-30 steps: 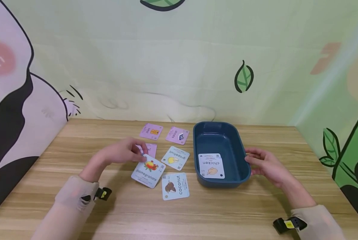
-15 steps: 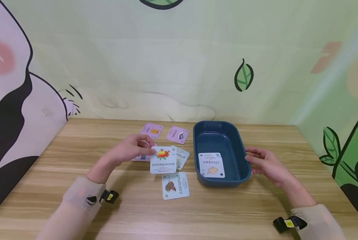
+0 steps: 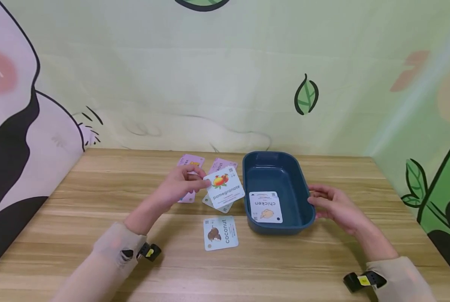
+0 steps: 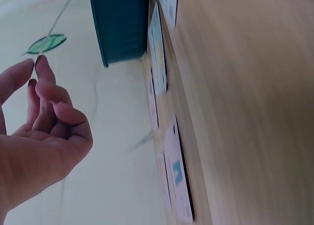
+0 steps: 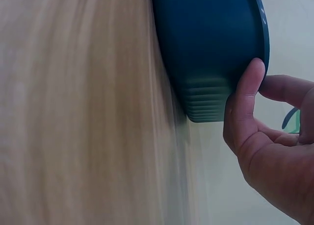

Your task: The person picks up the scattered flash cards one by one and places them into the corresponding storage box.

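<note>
My left hand (image 3: 183,184) pinches a pomegranate flash card (image 3: 226,187) by its left edge, between thumb and fingers. The card is raised above the table, picture up, and overlaps the grapefruit card (image 3: 225,208) and part of the shoes card (image 3: 226,162). Seen edge-on in the left wrist view, the held flash card (image 4: 55,26) is a thin line. My right hand (image 3: 336,208) grips the right side of a dark blue plastic bin (image 3: 278,230); its thumb (image 5: 249,80) lies on the outer wall near the rim. A chicken card (image 3: 266,207) lies inside the bin.
A coconut card (image 3: 220,233) lies on the wooden table (image 3: 285,268) in front. Behind my left hand are a purple vest card (image 3: 189,159) and another purple card (image 3: 187,197), mostly covered by the hand. A printed cloth (image 3: 225,84) stands along the table's back edge.
My left hand has lifted the pomegranate card and carried it right and farther back, towards the bin, uncovering the table left of the coconut card. My right hand and the bin stay put.
</note>
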`<state>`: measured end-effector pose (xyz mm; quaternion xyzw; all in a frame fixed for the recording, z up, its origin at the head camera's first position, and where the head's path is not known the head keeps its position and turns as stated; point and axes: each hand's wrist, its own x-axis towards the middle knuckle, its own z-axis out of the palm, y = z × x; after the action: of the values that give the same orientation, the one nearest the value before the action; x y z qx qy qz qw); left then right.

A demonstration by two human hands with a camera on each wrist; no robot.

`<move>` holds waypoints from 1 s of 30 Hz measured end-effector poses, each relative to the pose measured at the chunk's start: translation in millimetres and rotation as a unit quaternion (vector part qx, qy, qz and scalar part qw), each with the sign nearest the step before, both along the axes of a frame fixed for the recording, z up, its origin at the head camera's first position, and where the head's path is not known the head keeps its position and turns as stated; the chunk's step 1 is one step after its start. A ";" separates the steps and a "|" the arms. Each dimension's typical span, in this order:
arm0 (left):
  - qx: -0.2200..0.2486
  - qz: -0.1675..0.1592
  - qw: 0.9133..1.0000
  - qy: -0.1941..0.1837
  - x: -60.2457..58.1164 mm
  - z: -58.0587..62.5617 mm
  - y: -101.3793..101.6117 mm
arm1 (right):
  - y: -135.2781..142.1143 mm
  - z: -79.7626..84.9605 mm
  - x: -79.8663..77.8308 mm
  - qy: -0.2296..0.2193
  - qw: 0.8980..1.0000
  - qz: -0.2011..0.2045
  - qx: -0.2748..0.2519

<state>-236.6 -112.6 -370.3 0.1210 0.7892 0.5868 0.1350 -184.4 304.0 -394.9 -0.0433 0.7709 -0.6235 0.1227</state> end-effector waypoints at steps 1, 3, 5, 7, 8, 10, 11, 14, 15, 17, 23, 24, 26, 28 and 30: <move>0.002 0.003 1.000 -0.001 0.8 0.2 3.0 | -0.4 -0.1 0.1 0.000 1.000 0.000 0.000; 0.012 0.007 1.000 -0.002 2.4 1.0 9.7 | -0.7 -0.6 0.0 -0.001 1.000 -0.001 0.000; 0.018 0.005 1.000 -0.002 3.6 1.9 16.8 | -0.9 -0.9 0.1 0.000 1.000 -0.002 0.000; 0.020 0.000 1.000 -0.002 7.0 5.6 24.4 | -1.0 -1.1 0.1 0.000 1.000 -0.003 0.000; 0.019 -0.002 1.000 -0.001 7.1 5.4 28.0 | -0.9 -1.3 -0.1 0.000 1.000 -0.003 0.000; 0.018 -0.007 1.000 -0.003 7.0 5.0 35.1 | -0.8 -1.6 -0.2 0.001 1.000 -0.003 0.000; 0.018 -0.010 1.000 -0.002 7.1 4.8 38.7 | -0.8 -1.7 -0.2 0.002 1.000 -0.002 0.001; 0.027 -0.015 1.000 0.003 4.8 0.4 48.1 | -0.9 -2.2 -0.5 0.004 1.000 -0.001 0.000; 0.033 -0.017 0.999 0.005 4.9 -0.2 51.1 | -1.1 -2.3 -0.5 0.004 1.000 -0.001 0.000; 0.040 -0.017 0.999 0.007 5.1 -1.5 57.4 | -0.9 -2.5 -0.5 0.003 1.000 -0.002 -0.001; 0.044 -0.005 0.999 0.009 2.8 -5.9 73.1 | 0.1 -3.3 -0.8 0.007 1.000 0.002 -0.002; 0.041 -0.004 0.999 0.013 2.1 -6.1 75.4 | 0.4 -3.5 -0.8 0.007 1.000 0.002 -0.001; 0.036 -0.004 0.999 0.019 0.3 -6.2 79.6 | 0.9 -3.6 -0.5 0.008 1.000 0.002 0.000; 0.026 -0.005 0.999 0.029 -1.1 -6.1 83.0 | 0.9 -3.9 -0.9 0.007 1.000 0.000 0.000; 0.017 -0.007 0.999 0.038 -2.8 -7.2 85.8 | 0.8 -4.0 -1.3 0.007 1.000 -0.002 0.000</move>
<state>-239.4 -26.8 -377.5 0.1507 0.7827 0.5942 0.1071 -185.6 304.8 -398.9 -0.0467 0.7719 -0.6233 0.1160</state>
